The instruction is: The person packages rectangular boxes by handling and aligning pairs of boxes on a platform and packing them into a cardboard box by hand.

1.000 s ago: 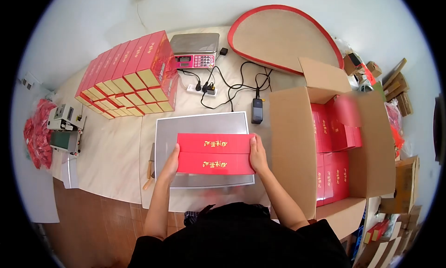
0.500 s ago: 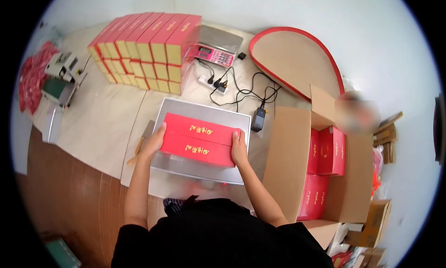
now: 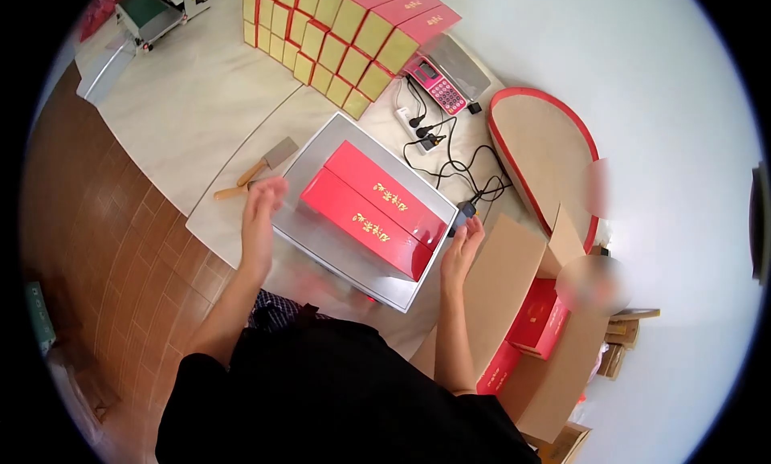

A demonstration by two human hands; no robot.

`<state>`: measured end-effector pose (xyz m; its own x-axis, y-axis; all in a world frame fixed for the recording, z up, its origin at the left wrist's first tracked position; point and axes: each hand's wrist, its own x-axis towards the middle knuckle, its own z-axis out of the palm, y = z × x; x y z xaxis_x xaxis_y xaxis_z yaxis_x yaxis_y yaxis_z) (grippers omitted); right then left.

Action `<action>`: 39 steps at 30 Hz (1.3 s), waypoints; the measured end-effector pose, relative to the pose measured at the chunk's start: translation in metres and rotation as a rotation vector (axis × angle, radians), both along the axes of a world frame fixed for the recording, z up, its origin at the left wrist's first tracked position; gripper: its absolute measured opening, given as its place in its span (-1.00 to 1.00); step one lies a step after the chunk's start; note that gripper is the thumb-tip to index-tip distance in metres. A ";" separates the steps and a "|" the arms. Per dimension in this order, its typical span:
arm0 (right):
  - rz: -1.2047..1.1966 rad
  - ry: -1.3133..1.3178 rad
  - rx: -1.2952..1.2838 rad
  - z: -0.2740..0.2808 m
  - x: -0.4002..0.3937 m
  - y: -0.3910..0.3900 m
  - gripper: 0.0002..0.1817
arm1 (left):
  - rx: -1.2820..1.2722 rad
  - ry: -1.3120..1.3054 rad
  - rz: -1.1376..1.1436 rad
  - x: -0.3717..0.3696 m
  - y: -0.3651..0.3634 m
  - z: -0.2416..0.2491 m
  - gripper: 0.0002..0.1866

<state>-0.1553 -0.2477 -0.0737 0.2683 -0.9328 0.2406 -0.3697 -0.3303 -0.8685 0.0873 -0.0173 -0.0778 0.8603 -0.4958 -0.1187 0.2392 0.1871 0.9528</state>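
1. Left hand (image 3: pixel 263 203): raised, forearm angled up from the lower left, fingers loosely bent and parted, slightly blurred. Grip open, apart from the red box pair.
2. Right hand (image 3: pixel 461 253): raised, forearm nearly upright, fingers pointing away from the body, thumb apart. Grip open, just off the near right end of the pair.
3. Red box pair (image 3: pixel 373 211), gold lettering: laid side by side between the two hands, slanting down from left to right, resting on the silver platform.
4. Silver platform (image 3: pixel 316 237), pale rim: left corner at the left hand; right edge beside the right hand. A strip of its surface shows along the near side of the pair.
5. Scrapers (image 3: pixel 263 163), wooden handles: just beyond and left of the left hand, near the table edge.
6. Marbled table (image 3: pixel 193 86): broad stretch of open surface beyond and left of the left hand.
7. Black device (image 3: pixel 464 213), cabled: just past the right fingertips, limiting room there.
8. Carton (image 3: pixel 499 275), flaps up: right of the right hand, narrow gap between; red boxes (image 3: pixel 538 318) inside.
9. Box stack (image 3: pixel 341 42): beyond both hands, past the platform's far corner.
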 end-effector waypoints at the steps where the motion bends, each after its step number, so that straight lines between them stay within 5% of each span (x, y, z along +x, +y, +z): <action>1: 0.013 0.025 -0.079 -0.005 0.003 -0.010 -0.54 | 0.004 0.018 -0.031 -0.013 0.006 -0.007 -0.65; 10: 0.574 0.341 0.023 0.029 0.111 -0.054 -0.57 | -0.081 0.458 -0.373 -0.105 0.011 -0.025 -0.46; 15: 0.862 0.464 0.497 0.018 0.163 -0.068 -0.37 | -0.082 0.476 -0.344 -0.098 0.001 -0.017 -0.29; 25: 0.876 0.726 0.689 0.021 0.188 -0.047 -0.24 | -0.197 0.279 -0.364 -0.081 -0.031 -0.028 -0.19; 27: 0.896 0.701 0.741 0.026 0.186 -0.039 -0.20 | 0.012 0.317 -0.249 -0.087 -0.044 -0.031 -0.14; 31: 0.870 0.769 0.645 0.045 0.175 -0.038 -0.18 | 0.038 0.208 -0.203 -0.091 -0.071 -0.019 -0.06; 39: 0.640 0.099 0.500 0.097 0.080 -0.031 -0.32 | 0.020 -0.293 -0.230 -0.107 -0.103 0.036 -0.03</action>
